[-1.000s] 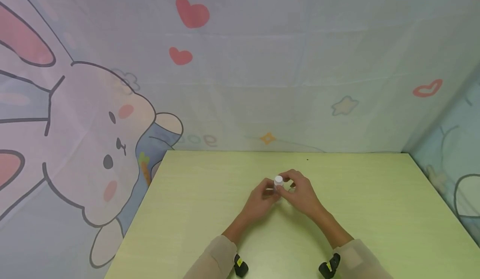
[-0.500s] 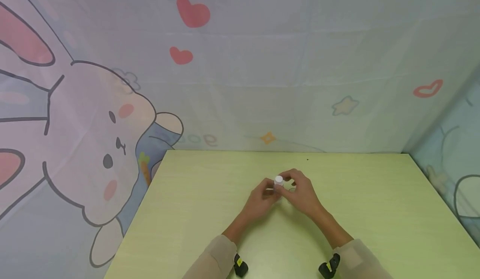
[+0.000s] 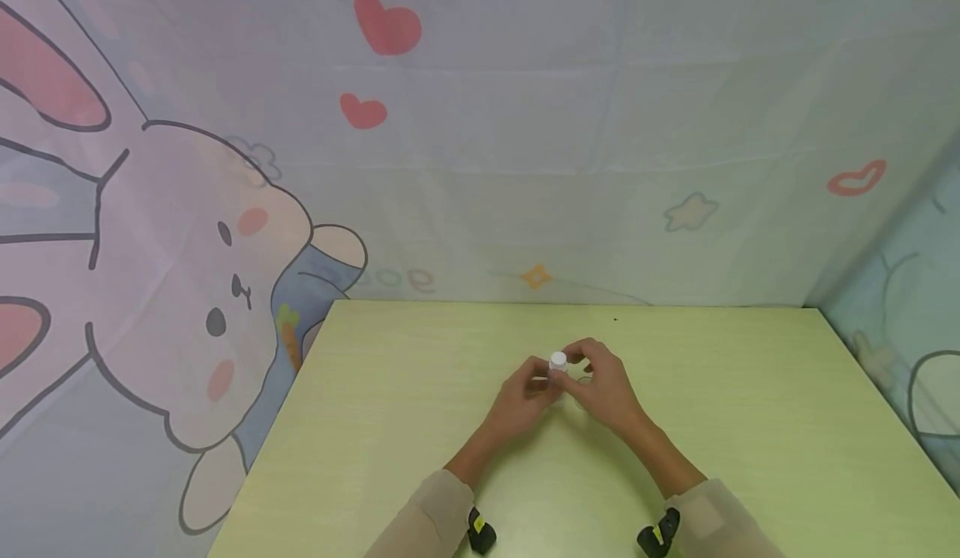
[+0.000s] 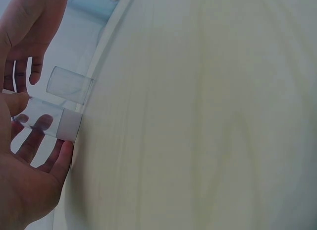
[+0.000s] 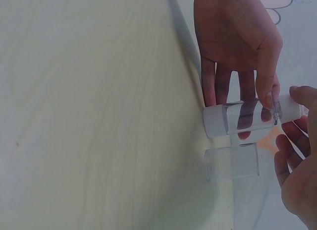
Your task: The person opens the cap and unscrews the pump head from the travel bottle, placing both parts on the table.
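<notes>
A small clear bottle with a white base stands upright on the table. My left hand grips its clear body, fingers behind and thumb in front. At the bottle's top, my right hand pinches the white cap between thumb and fingers. Some fingers of the right hand hang free in the right wrist view. Beside the bottle, on the right hand's side, a clear open-looking cylinder stands apart on the table. In the head view it is mostly hidden by the right hand.
The pale yellow-green table spreads around both hands. A printed cloth with a rabbit and hearts hangs behind its far edge. Near that edge lies a tiny dark speck. Black devices sit at both sleeve cuffs.
</notes>
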The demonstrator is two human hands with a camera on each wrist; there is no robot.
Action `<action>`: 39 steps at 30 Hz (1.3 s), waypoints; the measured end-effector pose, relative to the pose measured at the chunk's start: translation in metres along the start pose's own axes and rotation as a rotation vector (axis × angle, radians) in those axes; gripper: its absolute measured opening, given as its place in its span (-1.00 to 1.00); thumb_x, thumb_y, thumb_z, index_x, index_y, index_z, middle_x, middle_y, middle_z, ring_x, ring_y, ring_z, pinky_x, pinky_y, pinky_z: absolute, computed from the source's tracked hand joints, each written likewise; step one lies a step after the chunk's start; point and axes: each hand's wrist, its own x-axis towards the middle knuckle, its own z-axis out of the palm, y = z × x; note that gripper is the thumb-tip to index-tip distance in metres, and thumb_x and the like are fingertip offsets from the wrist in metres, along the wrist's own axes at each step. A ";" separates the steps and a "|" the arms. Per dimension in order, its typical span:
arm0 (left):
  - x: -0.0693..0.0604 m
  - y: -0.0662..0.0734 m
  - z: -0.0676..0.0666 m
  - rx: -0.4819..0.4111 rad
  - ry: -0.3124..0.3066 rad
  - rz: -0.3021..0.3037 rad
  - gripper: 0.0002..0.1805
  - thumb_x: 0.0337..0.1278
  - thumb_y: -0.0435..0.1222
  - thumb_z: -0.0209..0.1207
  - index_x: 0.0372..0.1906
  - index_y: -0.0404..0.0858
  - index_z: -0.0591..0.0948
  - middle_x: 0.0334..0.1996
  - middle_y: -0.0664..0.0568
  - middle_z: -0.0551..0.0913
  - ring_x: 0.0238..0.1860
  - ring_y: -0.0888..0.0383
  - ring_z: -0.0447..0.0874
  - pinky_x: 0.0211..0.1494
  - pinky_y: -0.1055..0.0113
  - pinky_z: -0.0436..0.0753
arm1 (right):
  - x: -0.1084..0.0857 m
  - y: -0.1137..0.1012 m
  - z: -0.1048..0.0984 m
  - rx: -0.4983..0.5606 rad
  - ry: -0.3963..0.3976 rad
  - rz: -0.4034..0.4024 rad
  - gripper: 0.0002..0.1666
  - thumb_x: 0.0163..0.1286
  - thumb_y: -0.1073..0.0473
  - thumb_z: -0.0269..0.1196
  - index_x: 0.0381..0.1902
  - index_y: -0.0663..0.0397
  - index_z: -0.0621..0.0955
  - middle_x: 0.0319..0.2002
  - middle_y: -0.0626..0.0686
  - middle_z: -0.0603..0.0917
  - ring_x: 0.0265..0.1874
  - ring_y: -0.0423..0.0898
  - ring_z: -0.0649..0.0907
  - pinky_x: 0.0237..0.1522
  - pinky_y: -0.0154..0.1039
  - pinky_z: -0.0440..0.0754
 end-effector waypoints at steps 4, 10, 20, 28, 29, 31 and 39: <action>0.001 0.000 0.000 -0.009 -0.002 0.013 -0.81 0.56 -0.18 0.24 0.12 -0.05 0.58 0.20 0.08 0.66 0.26 -0.02 0.68 0.29 0.13 0.68 | 0.001 0.000 -0.001 0.002 -0.002 -0.013 -0.63 0.39 0.11 0.51 0.04 0.08 0.65 -0.06 0.01 0.68 0.00 0.11 0.63 0.03 0.16 0.63; 0.001 -0.002 -0.001 -0.011 -0.009 0.000 -0.81 0.55 -0.17 0.25 0.12 -0.03 0.58 0.20 0.10 0.66 0.25 0.00 0.68 0.27 0.15 0.69 | 0.001 -0.001 -0.002 0.001 -0.012 -0.033 -0.67 0.40 0.14 0.50 0.04 0.07 0.67 -0.08 0.00 0.68 -0.01 0.20 0.64 0.00 0.17 0.63; 0.001 -0.002 0.000 -0.015 -0.004 -0.013 -0.79 0.55 -0.19 0.25 0.14 -0.04 0.58 0.21 0.11 0.66 0.26 0.03 0.67 0.28 0.16 0.69 | 0.002 0.000 -0.003 -0.030 -0.019 -0.058 -0.71 0.42 0.16 0.48 0.03 0.06 0.70 -0.08 -0.04 0.69 -0.02 0.06 0.64 -0.03 0.14 0.67; 0.001 -0.003 0.001 -0.009 0.003 -0.019 -0.79 0.54 -0.21 0.25 0.14 -0.06 0.58 0.20 0.07 0.67 0.26 0.01 0.68 0.28 0.17 0.69 | 0.002 -0.002 -0.004 -0.031 -0.026 -0.062 -0.71 0.42 0.20 0.46 0.05 0.09 0.70 -0.08 -0.04 0.69 -0.02 -0.01 0.62 -0.04 0.13 0.69; 0.001 -0.003 0.001 -0.006 0.003 -0.020 -0.79 0.55 -0.21 0.25 0.14 -0.05 0.58 0.20 0.08 0.67 0.26 0.02 0.67 0.28 0.18 0.69 | 0.002 -0.002 -0.003 -0.030 -0.026 -0.062 -0.71 0.42 0.20 0.46 0.05 0.09 0.70 -0.07 -0.04 0.69 -0.02 -0.01 0.62 -0.04 0.13 0.68; 0.002 -0.004 0.001 -0.006 0.000 -0.023 -0.79 0.55 -0.19 0.25 0.14 -0.03 0.58 0.20 0.11 0.67 0.27 0.05 0.67 0.28 0.20 0.68 | 0.001 -0.002 -0.003 -0.027 -0.025 -0.058 -0.69 0.42 0.18 0.46 0.07 0.10 0.70 -0.06 -0.03 0.69 -0.01 -0.01 0.62 -0.03 0.11 0.68; 0.002 -0.007 0.000 -0.009 -0.011 -0.032 -0.78 0.54 -0.06 0.25 0.12 0.02 0.57 0.21 0.18 0.65 0.29 0.09 0.65 0.30 0.20 0.67 | -0.001 -0.001 -0.002 -0.014 0.001 -0.048 -0.63 0.40 0.12 0.50 0.08 0.08 0.67 -0.03 0.00 0.68 0.02 0.05 0.61 -0.02 0.11 0.64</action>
